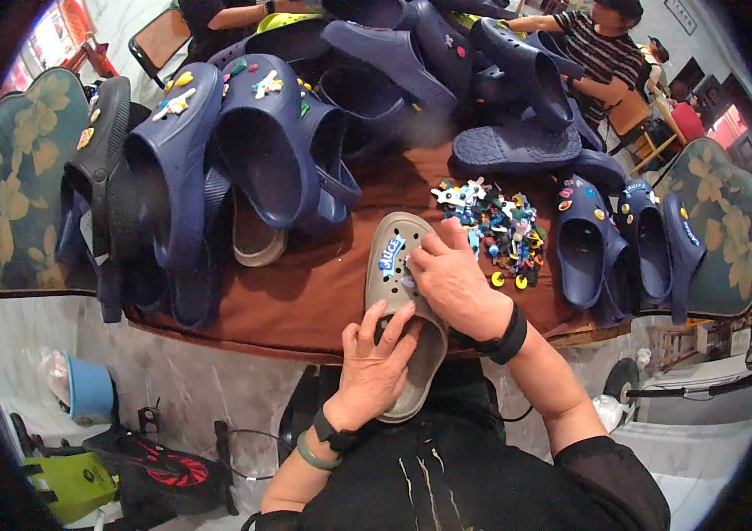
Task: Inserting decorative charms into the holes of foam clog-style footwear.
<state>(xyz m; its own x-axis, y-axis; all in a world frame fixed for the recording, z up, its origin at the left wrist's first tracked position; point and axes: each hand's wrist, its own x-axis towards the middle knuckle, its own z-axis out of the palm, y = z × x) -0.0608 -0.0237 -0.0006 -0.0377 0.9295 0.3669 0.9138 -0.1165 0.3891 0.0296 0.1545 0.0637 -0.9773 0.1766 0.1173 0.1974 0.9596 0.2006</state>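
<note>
A grey-beige clog [395, 257] lies toe-away at the near edge of the brown table [305, 292]. My left hand [374, 358] grips its heel end from the near side. My right hand [454, 281] rests on its upper, fingertips pinching a small charm against the holes beside a blue lettered charm [391, 254] fixed on the toe. A heap of small coloured charms [498, 226] lies just right of the clog.
Many navy clogs [252, 146] are piled across the table's left and back; several more [624, 248] sit at right. Another beige clog [255, 239] lies under the left pile. Floral-cushioned chairs [18, 177] flank the table. A person in a striped shirt [602, 49] sits behind.
</note>
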